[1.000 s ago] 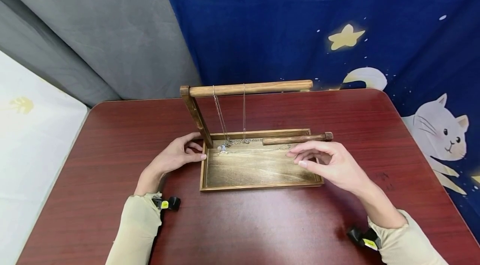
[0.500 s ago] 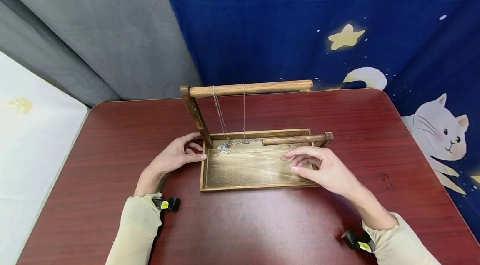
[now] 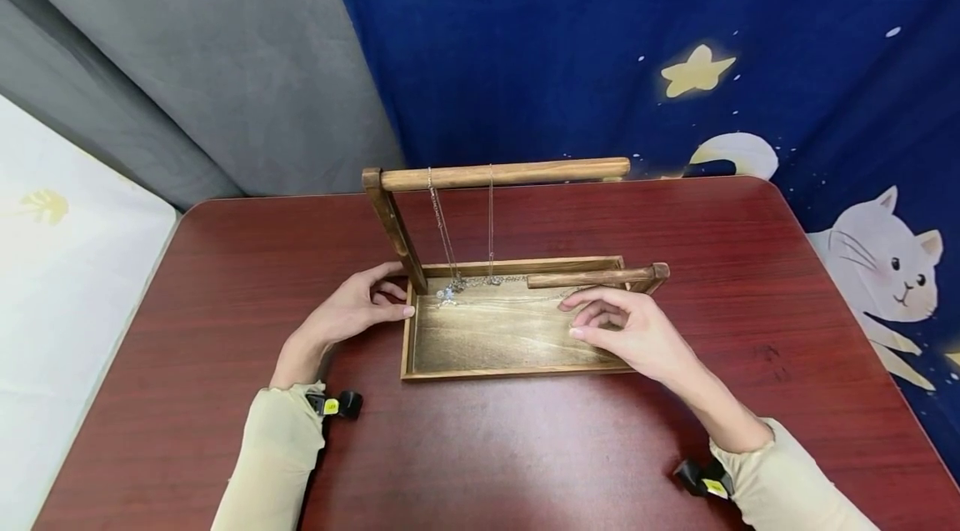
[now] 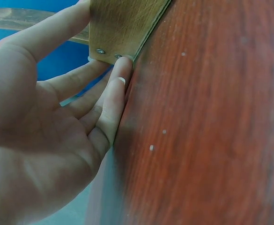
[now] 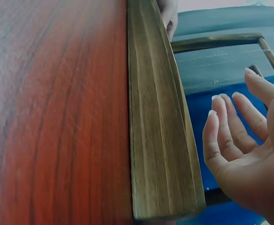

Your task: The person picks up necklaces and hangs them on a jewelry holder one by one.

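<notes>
A wooden necklace stand has a shallow tray (image 3: 517,374) as its base. Two fine chain necklaces (image 3: 491,222) hang from its tall bar (image 3: 555,172), and their lower ends gather with a small shiny pendant (image 3: 447,294) at the tray's back left. My left hand (image 3: 347,310) holds the tray's left end, thumb on the rim and index finger by the upright; its fingers (image 4: 111,101) touch the end wall. Over the tray's right part hovers my right hand (image 3: 633,333), fingers loosely bent, thumb and index apart. Between its fingers (image 5: 225,122) I see nothing held.
A short wooden bar (image 3: 588,278) juts leftward from a low post at the tray's right. Behind the red-brown table (image 3: 510,448) hang a grey curtain (image 3: 225,56) and a blue patterned cloth (image 3: 525,39). White cloth (image 3: 67,281) lies along the left side.
My right hand has drifted left and slightly downward over the tray, uncovering the short bar's post. My left hand keeps its place at the left end, and the stand has not visibly moved.
</notes>
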`<state>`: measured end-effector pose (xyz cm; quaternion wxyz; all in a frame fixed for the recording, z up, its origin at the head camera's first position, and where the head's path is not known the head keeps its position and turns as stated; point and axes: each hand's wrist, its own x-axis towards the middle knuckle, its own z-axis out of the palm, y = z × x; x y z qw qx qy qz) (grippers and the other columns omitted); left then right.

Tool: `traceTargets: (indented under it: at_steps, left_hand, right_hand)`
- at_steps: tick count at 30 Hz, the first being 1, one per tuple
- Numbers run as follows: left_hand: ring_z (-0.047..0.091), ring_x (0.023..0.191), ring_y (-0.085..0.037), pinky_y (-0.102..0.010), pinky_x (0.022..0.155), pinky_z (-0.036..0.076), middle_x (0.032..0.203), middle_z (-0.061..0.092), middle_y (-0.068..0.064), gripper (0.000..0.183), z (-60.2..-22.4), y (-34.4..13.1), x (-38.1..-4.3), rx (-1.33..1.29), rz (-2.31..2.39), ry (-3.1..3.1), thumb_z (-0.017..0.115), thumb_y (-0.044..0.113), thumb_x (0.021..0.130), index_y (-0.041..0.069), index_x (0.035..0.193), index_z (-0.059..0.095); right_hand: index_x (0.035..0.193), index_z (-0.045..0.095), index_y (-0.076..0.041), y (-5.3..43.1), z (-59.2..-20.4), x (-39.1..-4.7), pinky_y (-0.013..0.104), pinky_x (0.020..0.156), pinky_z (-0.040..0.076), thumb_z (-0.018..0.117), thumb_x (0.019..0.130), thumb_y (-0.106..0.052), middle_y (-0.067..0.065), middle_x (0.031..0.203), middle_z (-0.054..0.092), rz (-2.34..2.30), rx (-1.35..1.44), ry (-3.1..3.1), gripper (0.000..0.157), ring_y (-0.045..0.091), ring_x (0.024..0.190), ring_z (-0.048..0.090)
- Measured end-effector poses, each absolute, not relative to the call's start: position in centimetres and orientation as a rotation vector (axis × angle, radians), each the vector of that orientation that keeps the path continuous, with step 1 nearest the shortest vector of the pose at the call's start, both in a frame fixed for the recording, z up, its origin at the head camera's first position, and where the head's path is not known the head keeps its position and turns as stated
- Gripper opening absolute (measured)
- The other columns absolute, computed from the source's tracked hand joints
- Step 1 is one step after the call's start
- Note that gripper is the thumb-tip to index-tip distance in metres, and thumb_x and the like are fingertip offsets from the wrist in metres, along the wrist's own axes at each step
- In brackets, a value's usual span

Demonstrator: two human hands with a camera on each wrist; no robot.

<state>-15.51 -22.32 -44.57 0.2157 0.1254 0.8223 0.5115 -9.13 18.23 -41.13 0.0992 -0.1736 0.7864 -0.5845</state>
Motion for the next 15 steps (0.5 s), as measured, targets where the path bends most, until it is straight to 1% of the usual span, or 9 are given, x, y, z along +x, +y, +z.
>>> traceTargets:
  at_steps: [2,6,9,15]
  left_hand:
    - [0.064,0.09,-0.022,-0.023,0.076,0.052,0.11,0.064,-0.019,0.076,-44.5,-22.3,-15.5,0.335,1.416,2.278,0.078,0.014,0.087,-0.003,0.148,0.037]
    - [0.065,0.089,-0.021,-0.024,0.076,0.052,0.11,0.063,-0.019,0.076,-44.4,-22.2,-15.5,0.331,1.4,2.288,0.078,0.014,0.087,-0.003,0.149,0.037]
    - [0.065,0.087,-0.021,-0.024,0.077,0.053,0.11,0.064,-0.019,0.076,-44.4,-22.2,-15.5,0.332,1.397,2.292,0.078,0.015,0.087,-0.003,0.149,0.037]
    - [0.065,0.088,-0.023,-0.024,0.076,0.052,0.11,0.064,-0.019,0.074,-44.6,-22.3,-15.6,0.35,1.406,2.295,0.078,0.014,0.087,-0.002,0.148,0.04]
  right_hand:
    - [0.114,0.072,-0.012,17.9,-41.3,-9.2,0.026,0.065,0.053,0.076,0.088,-0.01,0.017,0.099,0.07,-1.714,-0.489,2.344,0.027,0.02,0.083,0.068]
    - [0.114,0.072,-0.015,17.3,-41.5,-9.5,0.025,0.062,0.05,0.077,0.089,-0.017,0.008,0.09,0.071,-1.647,-0.427,2.388,0.026,0.021,0.077,0.068]
    - [0.113,0.073,-0.016,16.9,-41.5,-9.7,0.025,0.059,0.048,0.078,0.088,-0.022,0.002,0.084,0.07,-1.598,-0.368,2.418,0.027,0.018,0.073,0.067]
    - [0.114,0.073,-0.014,16.5,-41.8,-10.5,0.025,0.066,0.051,0.078,0.088,-0.019,0.001,0.087,0.071,-1.578,-0.385,2.439,0.027,0.016,0.078,0.069]
